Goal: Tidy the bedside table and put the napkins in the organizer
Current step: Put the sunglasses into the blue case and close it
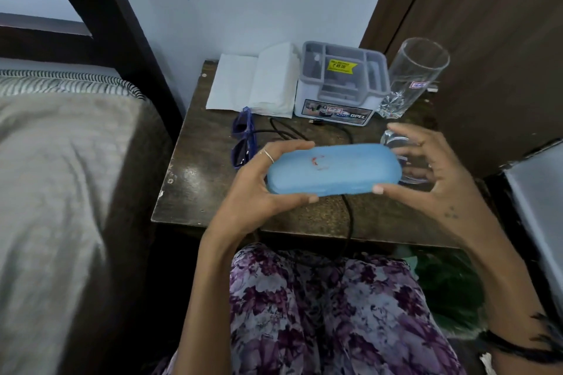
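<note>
Both hands — left hand (259, 189) and right hand (432, 176) — clasp a closed light-blue oblong glasses case (333, 169). White folded paper napkins (256, 82) lie beside the grey-and-white compartmented plastic organizer (341, 82) — unfiled.

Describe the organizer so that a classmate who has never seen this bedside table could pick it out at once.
Find the dark wooden bedside table beside the bed. At its back edge, between the white napkins and a tall clear glass, stands the organizer. It alone is a grey-and-white compartmented box with a yellow sticker.
</note>
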Motion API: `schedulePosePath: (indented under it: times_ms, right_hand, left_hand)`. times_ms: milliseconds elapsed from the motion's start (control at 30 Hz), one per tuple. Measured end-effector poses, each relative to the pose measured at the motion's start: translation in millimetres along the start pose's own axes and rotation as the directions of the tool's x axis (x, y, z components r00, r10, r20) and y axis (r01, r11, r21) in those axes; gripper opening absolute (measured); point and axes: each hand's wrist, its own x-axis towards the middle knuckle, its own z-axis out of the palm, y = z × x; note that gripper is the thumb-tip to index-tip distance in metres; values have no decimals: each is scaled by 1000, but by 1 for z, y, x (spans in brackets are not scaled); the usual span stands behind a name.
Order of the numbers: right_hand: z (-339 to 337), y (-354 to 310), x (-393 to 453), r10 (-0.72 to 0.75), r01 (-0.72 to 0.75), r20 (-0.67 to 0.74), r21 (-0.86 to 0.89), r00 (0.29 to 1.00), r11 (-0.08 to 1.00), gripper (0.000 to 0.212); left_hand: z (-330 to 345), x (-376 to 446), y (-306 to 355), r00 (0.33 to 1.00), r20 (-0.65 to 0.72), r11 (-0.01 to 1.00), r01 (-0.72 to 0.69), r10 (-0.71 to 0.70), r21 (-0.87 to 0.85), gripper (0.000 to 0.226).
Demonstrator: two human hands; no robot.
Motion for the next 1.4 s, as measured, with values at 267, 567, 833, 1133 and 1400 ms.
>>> schedulePosePath:
  times_ms: [267,567,833,1133,1400]
  right_hand:
    - [19,30,-13,99,-88,133,-86,986,992,63]
    - [31,38,-13,29,-14,81,-192,996,981,63]
    - [21,34,-5,43,-23,112,-172,993,985,53]
    - [10,30,22,101,-93,135,-64,986,994,34]
    - [26,29,45,-31,-19,-158,-311,987,950,39]
  left_hand:
    - [11,1,-23,981,146,979,104,-130,176,72]
    - [10,4,-41,989,69,921,94,-130,378,87]
    - [12,6,-51,995,23,968,94,-102,234,111]
    - [12,10,-51,1000,-10,968,16,-14,252,128]
    - [12,9,-51,999,-3,973,47,-47,227,128]
